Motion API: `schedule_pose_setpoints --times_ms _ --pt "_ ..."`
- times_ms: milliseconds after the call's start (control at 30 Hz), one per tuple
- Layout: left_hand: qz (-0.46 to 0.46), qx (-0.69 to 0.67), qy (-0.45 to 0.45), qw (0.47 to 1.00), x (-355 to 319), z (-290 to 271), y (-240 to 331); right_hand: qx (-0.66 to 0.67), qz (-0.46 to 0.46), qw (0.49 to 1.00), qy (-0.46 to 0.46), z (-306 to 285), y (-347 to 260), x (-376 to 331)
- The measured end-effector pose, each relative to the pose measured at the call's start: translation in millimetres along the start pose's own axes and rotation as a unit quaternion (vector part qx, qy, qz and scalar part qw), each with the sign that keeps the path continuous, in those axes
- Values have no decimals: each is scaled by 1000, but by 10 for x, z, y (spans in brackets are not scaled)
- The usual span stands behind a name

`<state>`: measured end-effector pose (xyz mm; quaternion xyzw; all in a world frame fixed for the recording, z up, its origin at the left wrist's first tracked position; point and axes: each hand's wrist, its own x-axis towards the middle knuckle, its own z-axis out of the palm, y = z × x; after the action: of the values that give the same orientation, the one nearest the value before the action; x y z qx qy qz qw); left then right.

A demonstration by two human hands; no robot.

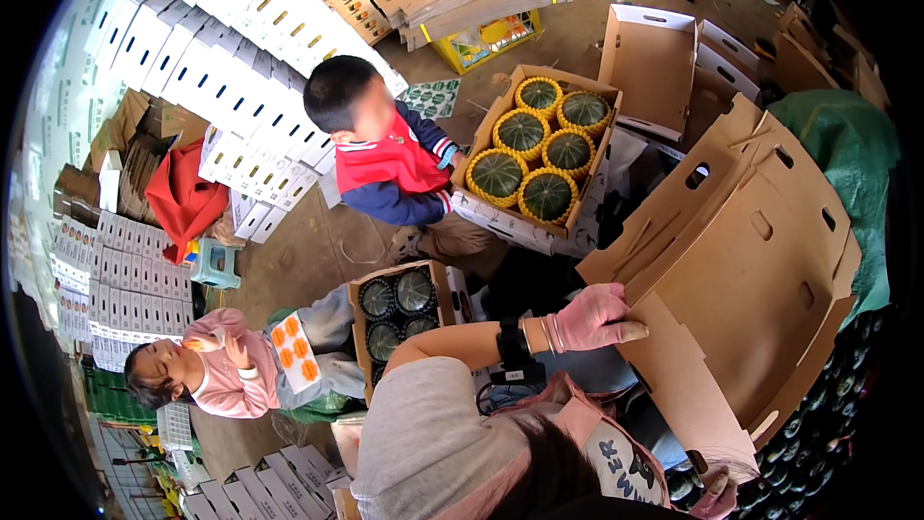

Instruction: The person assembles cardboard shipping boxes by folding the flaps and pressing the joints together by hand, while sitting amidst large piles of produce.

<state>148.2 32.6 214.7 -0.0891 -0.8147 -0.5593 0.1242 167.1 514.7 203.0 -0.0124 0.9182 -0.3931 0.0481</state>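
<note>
We see the left hand (589, 318) in a pink glove, its fingers curled and its thumb pressed in, pinching the near edge of a brown cardboard carton (760, 274). A black band (513, 342) circles that wrist. The right hand (717, 499), also gloved in pink, sits at the lower border by the carton's bottom end; it is so cut off there that we cannot tell whether it grips. The carton stands tilted to the right of the left hand, its hollow inner side turned toward us.

Beyond it, we find a green sheet (837, 164) at the upper right and many dark round fruits (818, 443) below. Past the left hand, a shallow box (587, 83) holds six green squashes (497, 176) in yellow nets, and a person in a red jacket (399, 169) has their hands at its edge. Nearer the left forearm, a smaller box (446, 294) holds dark squashes in black nets. Next to it sits a person in a pink top (241, 366), a white sheet with orange stickers (295, 353) on their lap. Farther out, we see stacked white cartons (250, 10).
</note>
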Motion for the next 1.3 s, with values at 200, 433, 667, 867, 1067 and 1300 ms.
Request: schedule_pose_setpoints --times_ms 200,433,667,867,1067,1300 --pt "-113 -161 64 978 17 85 112 -60 -61 995 44 -31 -263 133" --pt "-29 -11 26 999 45 76 19 -233 -386 862 231 186 -1169 301" --pt "-10 28 28 999 40 92 -28 -455 -366 811 28 337 -1810 298" --pt "-33 30 17 999 40 118 -57 -446 -362 818 6 400 -1751 364" --pt "-55 87 -14 995 80 105 11 -467 -282 836 -58 402 -1561 309" --pt "114 357 -1 927 128 136 207 -468 -308 826 -65 406 -1485 339"
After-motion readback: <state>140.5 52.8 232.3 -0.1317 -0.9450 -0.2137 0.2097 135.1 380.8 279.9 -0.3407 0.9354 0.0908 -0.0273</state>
